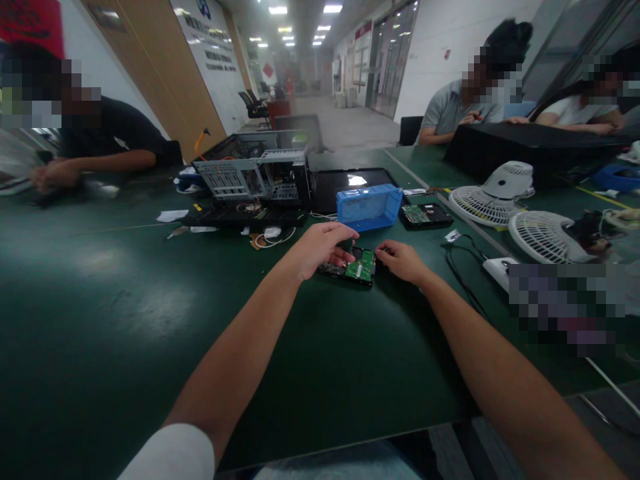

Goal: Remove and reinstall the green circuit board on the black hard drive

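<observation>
A hard drive (361, 267) with a green circuit board lies flat on the green table in front of me. My left hand (325, 248) is over its left part, fingers stretched and apart, the lower fingertips at the board. They hide that side of the drive. Just beside the drive's right edge is my right hand (400, 260), thumb and fingers pinched together. Whatever is in that pinch, if anything, is too small to make out. Another hard drive (425, 215) rests farther back to the right, beside a blue plastic bin (370, 208) standing on its side.
An opened computer case (255, 177) stands back left, with cables and scraps in front. White fan parts (487, 200), a black cable (463, 273) and a white power strip (497, 270) lie to the right. Other people sit at left and back right, near a black case (530, 150).
</observation>
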{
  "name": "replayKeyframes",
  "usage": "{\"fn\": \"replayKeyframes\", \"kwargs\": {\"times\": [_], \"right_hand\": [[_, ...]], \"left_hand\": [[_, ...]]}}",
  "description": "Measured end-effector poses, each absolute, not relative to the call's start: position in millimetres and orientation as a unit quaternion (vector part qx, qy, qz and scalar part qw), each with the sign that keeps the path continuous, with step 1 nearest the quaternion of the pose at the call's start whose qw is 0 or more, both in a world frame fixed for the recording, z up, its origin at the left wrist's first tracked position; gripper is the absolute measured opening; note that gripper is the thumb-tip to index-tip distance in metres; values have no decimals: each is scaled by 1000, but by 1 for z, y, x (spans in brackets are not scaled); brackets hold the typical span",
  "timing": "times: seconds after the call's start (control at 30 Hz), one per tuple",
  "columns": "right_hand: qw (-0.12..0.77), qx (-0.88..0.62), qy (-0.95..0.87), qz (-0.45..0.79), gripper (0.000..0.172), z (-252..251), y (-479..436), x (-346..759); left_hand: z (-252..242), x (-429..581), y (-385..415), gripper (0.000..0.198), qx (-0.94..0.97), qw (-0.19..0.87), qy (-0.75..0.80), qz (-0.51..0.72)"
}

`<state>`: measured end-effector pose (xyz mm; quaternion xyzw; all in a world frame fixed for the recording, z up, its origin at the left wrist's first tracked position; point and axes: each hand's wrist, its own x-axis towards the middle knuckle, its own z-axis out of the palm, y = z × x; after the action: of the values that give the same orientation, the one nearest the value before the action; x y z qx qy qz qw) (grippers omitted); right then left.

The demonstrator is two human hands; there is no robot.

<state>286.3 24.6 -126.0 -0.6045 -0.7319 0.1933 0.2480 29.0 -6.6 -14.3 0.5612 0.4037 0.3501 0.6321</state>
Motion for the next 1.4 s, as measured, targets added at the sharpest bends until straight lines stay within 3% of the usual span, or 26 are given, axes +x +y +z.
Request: {"fn": "replayKeyframes", "kwargs": {"times": [0.5,1.4], "right_hand": [[246,-607,-732,191,25,-123,23,285],[245,-612,-727,192,25,-121,21,284]], "left_hand": [[-22,29,-2,21,529,680,357,362],[-21,24,-1,24,539,655,390,358]]}}
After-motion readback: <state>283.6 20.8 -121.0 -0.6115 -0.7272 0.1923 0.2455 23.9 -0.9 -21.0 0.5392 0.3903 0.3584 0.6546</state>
